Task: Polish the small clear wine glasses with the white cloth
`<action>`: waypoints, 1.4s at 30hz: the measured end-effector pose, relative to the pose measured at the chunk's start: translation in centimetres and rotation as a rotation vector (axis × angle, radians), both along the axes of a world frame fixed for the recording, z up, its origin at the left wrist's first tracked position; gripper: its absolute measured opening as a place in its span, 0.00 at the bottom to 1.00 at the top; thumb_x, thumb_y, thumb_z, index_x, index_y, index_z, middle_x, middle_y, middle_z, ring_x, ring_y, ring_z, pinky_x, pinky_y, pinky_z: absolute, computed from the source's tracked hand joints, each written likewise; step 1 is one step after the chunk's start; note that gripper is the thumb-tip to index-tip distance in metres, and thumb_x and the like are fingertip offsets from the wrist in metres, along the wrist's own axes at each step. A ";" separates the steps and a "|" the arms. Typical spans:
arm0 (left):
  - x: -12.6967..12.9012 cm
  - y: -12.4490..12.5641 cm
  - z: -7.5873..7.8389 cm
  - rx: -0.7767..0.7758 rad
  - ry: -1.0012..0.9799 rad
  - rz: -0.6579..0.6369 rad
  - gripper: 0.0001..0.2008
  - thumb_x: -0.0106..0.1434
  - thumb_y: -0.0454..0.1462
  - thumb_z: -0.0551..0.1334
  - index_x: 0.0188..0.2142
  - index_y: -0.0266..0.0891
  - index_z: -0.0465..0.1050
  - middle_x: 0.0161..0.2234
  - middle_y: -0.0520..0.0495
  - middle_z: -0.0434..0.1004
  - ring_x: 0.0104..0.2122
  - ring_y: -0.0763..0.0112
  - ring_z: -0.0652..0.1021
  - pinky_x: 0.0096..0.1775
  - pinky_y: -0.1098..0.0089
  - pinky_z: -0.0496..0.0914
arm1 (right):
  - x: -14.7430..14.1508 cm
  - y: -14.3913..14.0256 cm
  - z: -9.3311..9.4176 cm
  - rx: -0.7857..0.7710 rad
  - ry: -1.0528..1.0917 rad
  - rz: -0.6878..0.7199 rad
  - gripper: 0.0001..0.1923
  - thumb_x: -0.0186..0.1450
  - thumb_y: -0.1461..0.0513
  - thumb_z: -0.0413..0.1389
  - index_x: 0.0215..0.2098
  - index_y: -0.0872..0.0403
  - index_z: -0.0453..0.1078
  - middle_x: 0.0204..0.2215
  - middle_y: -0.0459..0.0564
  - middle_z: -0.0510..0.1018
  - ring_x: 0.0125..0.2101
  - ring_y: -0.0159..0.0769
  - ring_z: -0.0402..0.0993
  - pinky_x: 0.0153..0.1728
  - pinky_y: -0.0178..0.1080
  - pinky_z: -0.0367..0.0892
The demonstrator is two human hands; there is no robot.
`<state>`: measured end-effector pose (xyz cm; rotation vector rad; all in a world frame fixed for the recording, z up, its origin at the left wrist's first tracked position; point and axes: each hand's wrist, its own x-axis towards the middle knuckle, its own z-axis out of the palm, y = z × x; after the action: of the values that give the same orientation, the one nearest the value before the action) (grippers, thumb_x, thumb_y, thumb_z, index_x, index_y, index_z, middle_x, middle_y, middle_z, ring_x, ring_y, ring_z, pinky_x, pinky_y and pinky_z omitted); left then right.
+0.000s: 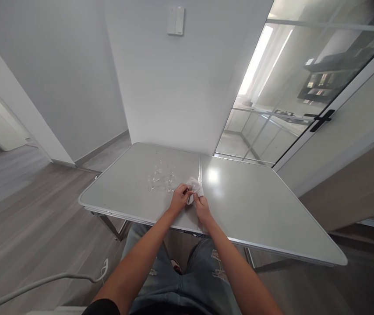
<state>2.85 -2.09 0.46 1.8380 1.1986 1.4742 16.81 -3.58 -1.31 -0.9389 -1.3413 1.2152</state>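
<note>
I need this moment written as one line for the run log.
left hand: holds small glass | right hand: holds white cloth against it | other clear glasses: standing on grey table

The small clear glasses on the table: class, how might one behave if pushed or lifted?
The glasses look thin and clear, so probably fragile and light. They stand upright on a smooth table, so a push may slide or tip one.

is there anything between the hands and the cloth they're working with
Nothing visible. Both the left hand and right hand are already on the white cloth, which seems wrapped around a small glass. The other glasses stand to the left, apart.
</note>
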 end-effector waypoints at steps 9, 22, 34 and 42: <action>0.3 -0.2 -0.6 -0.130 -0.240 -0.154 0.19 0.66 0.46 0.61 0.52 0.39 0.68 0.34 0.50 0.72 0.31 0.73 0.74 0.37 0.70 0.69 | 0.0 0.3 -0.2 0.083 -0.050 -0.157 0.20 0.66 0.47 0.56 0.42 0.55 0.76 0.30 0.49 0.79 0.35 0.39 0.73 0.37 0.38 0.68; -0.5 -0.4 0.6 -0.125 -0.245 -0.186 0.29 0.63 0.53 0.63 0.57 0.38 0.67 0.50 0.39 0.78 0.48 0.60 0.76 0.50 0.61 0.68 | 0.1 -0.3 0.0 -0.172 0.258 0.120 0.21 0.64 0.49 0.59 0.49 0.52 0.73 0.35 0.51 0.82 0.33 0.42 0.79 0.35 0.44 0.74; -0.6 -0.2 -0.1 -0.157 -0.427 -0.295 0.32 0.63 0.54 0.63 0.59 0.37 0.64 0.52 0.35 0.77 0.48 0.59 0.78 0.49 0.62 0.71 | 0.8 -0.3 0.8 -0.113 0.164 0.198 0.27 0.64 0.44 0.56 0.53 0.52 0.70 0.39 0.53 0.82 0.35 0.42 0.78 0.37 0.43 0.73; -0.7 -0.5 0.6 -0.132 -0.380 -0.274 0.33 0.60 0.54 0.66 0.59 0.38 0.65 0.52 0.37 0.77 0.51 0.58 0.77 0.53 0.60 0.69 | 0.3 -0.2 0.3 0.103 -0.028 0.091 0.23 0.61 0.51 0.64 0.50 0.51 0.71 0.43 0.49 0.80 0.42 0.40 0.74 0.45 0.39 0.70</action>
<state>2.16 -2.61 1.02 1.4801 0.8051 1.4635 17.09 -3.81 -1.00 -0.8321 -1.4681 1.1931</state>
